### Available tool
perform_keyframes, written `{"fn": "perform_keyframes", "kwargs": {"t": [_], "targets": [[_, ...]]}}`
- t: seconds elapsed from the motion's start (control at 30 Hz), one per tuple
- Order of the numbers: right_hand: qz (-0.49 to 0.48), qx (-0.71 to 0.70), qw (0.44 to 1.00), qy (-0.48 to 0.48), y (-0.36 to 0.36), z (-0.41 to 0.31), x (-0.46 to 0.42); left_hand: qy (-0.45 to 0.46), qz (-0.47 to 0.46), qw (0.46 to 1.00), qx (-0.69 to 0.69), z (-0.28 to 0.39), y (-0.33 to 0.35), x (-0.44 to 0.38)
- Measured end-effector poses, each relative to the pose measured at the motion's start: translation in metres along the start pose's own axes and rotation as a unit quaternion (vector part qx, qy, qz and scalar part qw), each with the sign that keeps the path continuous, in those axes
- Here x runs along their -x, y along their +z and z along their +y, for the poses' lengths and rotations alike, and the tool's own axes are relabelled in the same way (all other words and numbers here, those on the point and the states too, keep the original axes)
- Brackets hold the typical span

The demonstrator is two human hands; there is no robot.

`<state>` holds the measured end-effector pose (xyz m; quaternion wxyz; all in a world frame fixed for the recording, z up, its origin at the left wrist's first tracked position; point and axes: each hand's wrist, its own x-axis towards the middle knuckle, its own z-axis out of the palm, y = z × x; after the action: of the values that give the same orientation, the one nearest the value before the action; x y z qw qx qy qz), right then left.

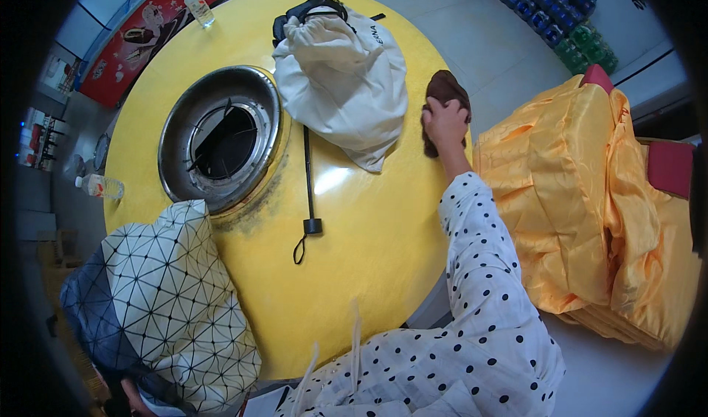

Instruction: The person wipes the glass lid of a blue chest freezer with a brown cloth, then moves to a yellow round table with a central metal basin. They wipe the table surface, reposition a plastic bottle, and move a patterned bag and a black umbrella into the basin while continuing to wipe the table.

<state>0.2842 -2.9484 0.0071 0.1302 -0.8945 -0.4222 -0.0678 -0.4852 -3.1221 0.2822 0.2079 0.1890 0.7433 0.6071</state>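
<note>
At the right side of the round yellow table [354, 273], my right hand [447, 123] rests with bent fingers on a bunched dark brown cloth [442, 85], gripping it. No left hand can be made out. Left of my right hand lies a white cloth drawstring bag [343, 85], with a black item [310, 12] at its gathered top. A black rod with a wrist loop [311, 196] extends from beneath the bag. A white and blue-grey tote bag with a geometric line pattern [177, 295] lies over the table's lower left edge.
A round metal burner well [171, 157] is set into the table at left. Plastic bottles stand [198, 6] and lie [100, 187] near its edge. Chairs with orange satin covers [547, 196] are at right. Beyond are a red chest freezer [138, 35] and packed bottles [542, 8].
</note>
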Motion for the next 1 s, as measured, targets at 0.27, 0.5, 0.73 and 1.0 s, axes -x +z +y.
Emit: {"fn": "perform_keyframes", "kwargs": {"t": [0.27, 0.5, 0.73, 1.0], "targets": [[0.030, -0.002, 0.984, -0.177, -0.039, -0.097, 0.267, 0.383, -0.203, 0.870, -0.234, -0.028, -0.007, -0.034], [-0.127, -0.196, 0.924, -0.303, -0.091, -0.144, 0.337, 0.282, -0.216, 0.935, -0.017, -0.077, -0.018, -0.109], [-0.098, -0.145, 0.956, -0.236, -0.060, -0.081, 0.193, 0.163, -0.290, 0.941, -0.064, -0.074, -0.052, -0.128], [-0.060, 0.038, 0.988, 0.140, -0.070, 0.031, 0.190, 0.247, -0.234, 0.940, 0.001, -0.031, 0.014, -0.043]]}}
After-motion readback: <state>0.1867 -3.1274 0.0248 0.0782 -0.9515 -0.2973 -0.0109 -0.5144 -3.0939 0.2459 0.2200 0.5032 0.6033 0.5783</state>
